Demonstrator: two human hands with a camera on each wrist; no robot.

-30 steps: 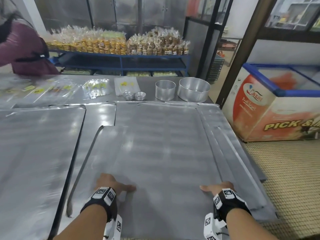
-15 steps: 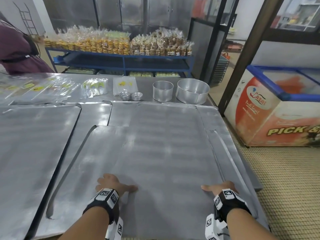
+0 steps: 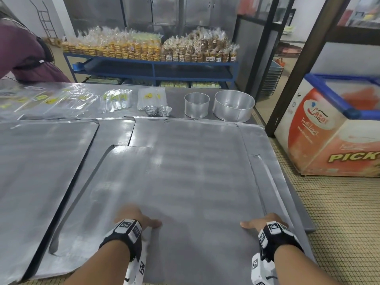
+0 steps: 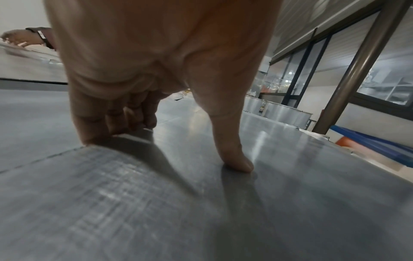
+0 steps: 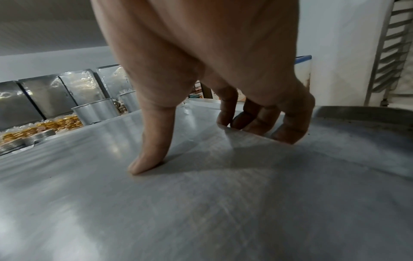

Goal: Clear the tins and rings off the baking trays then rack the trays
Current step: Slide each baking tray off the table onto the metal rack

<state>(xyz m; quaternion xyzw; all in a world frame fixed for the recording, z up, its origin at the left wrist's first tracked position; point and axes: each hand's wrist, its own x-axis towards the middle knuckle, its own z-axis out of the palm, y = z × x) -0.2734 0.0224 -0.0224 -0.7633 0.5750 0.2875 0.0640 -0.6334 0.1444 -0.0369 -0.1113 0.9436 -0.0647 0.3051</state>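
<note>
Two hands: both grasp the top flat grey metal baking tray at its near end
Left hand: thumb flat on the brushed sheet, fingers curled under its left edge
Right hand: thumb on top, fingers hooked under the right edge
Tray: dull, finely scratched, rounded corners, lying over other trays on the steel table
Rings: two smooth round aluminium cake rings upright at the table's far end
Tins: two stacks of small fluted tart tins just left of the rings
</note>
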